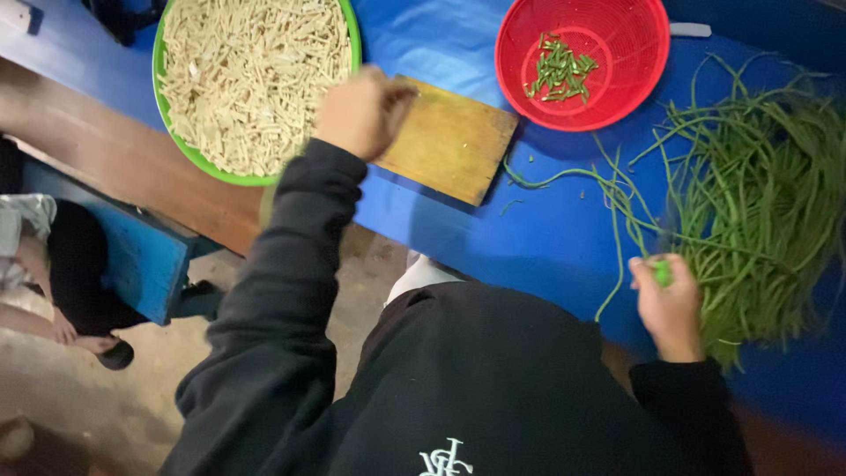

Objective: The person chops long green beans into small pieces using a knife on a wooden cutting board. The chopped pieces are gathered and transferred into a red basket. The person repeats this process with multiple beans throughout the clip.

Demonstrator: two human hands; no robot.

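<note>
The person wears a black hooded sweatshirt (493,388) of soft, matte fabric that fills the lower middle of the head view. Both sleeves are long and loose, with creases running along the left sleeve (282,291), and each ends in a ribbed cuff at the wrist. The right sleeve (679,388) shows only its cuff and a short stretch of forearm. A small white emblem (447,458) of curling lines sits low on the dark cloth, cut off by the bottom edge. A pale, whitish piece of clothing (421,275) peeks out above the sweatshirt's upper edge. Both hands, the left hand (363,110) and the right hand (670,304), are bare, without gloves, rings or a watch.
</note>
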